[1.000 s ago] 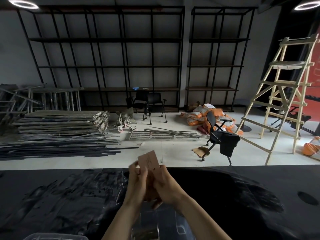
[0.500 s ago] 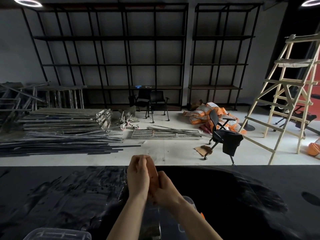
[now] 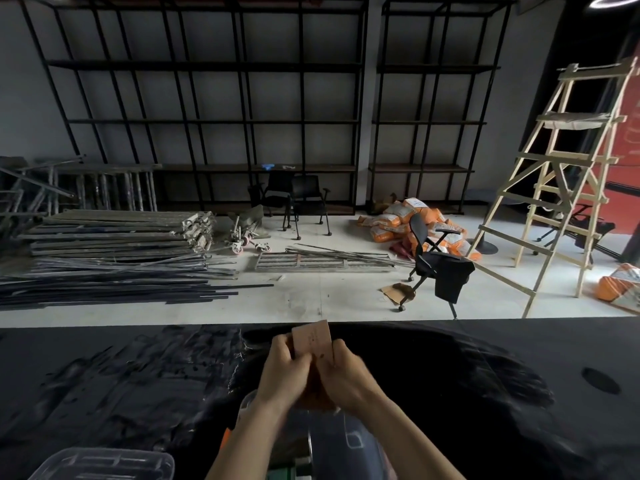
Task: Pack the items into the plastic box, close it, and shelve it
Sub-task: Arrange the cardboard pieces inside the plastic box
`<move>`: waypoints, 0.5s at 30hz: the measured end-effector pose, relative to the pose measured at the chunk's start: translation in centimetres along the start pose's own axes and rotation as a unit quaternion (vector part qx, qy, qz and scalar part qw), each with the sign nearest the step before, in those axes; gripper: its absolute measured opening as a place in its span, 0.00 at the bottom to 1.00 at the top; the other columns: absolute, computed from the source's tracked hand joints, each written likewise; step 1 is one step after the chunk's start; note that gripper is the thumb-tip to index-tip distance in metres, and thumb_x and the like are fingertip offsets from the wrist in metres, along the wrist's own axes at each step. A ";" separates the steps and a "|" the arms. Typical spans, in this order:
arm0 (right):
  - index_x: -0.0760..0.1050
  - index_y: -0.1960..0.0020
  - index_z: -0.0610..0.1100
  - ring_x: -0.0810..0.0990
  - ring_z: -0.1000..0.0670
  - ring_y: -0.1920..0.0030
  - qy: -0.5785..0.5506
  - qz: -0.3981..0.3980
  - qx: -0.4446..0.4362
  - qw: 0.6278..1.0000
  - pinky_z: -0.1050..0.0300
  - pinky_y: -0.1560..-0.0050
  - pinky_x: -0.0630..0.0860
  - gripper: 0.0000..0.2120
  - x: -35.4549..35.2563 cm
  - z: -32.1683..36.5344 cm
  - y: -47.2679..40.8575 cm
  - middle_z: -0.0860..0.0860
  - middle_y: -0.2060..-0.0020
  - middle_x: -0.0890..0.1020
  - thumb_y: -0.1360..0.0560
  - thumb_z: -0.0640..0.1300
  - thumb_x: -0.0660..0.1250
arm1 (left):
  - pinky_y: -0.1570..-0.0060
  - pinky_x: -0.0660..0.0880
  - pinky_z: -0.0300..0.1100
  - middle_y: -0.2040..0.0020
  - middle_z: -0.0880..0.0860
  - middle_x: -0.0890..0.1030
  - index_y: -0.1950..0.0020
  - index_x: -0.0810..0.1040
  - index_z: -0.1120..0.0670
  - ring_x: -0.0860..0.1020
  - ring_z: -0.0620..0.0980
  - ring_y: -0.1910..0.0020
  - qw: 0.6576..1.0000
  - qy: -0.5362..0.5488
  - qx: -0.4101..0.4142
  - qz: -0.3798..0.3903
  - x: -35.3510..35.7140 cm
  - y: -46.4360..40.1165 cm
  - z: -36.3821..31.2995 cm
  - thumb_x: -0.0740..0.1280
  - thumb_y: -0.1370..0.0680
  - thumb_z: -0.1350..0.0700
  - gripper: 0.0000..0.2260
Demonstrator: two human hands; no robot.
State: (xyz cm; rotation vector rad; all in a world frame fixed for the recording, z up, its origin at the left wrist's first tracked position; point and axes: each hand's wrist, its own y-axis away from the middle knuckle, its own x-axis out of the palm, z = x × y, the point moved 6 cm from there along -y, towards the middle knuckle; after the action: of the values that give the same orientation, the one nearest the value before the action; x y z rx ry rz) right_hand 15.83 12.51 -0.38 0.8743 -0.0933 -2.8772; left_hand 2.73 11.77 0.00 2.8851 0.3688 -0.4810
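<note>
Black tabletop (image 3: 485, 358) before black shelving (image 3: 207, 98), left hand (image 3: 282, 372) and right hand (image 3: 349, 375) clasping tan card (image 3: 312, 337).

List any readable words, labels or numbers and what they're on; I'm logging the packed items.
Nothing here reads clearly.
Brown card, held by the left hand and right hand: faint dark marks, too blurred to read.
Orange sacks on the floor: white labels, too small to read.
Red panel at far right: pale marks, unreadable.
</note>
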 end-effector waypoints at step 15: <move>0.77 0.36 0.50 0.80 0.45 0.48 0.148 -0.118 -0.033 0.981 0.51 0.54 0.75 0.16 -2.8 -6.7 1.6 0.49 0.44 0.80 0.19 0.46 0.55 | 0.50 0.79 0.51 0.52 0.54 0.78 0.39 0.64 0.52 0.79 0.53 0.53 0.985 -0.120 -0.083 0.095 3.3 5.7 3.2 0.62 0.25 0.61 0.16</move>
State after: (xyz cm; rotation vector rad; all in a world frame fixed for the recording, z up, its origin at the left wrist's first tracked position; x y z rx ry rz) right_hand 22.02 11.17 -4.27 1.3729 0.1442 -2.8961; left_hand 6.33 6.33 -3.24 2.6273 0.0882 -0.7171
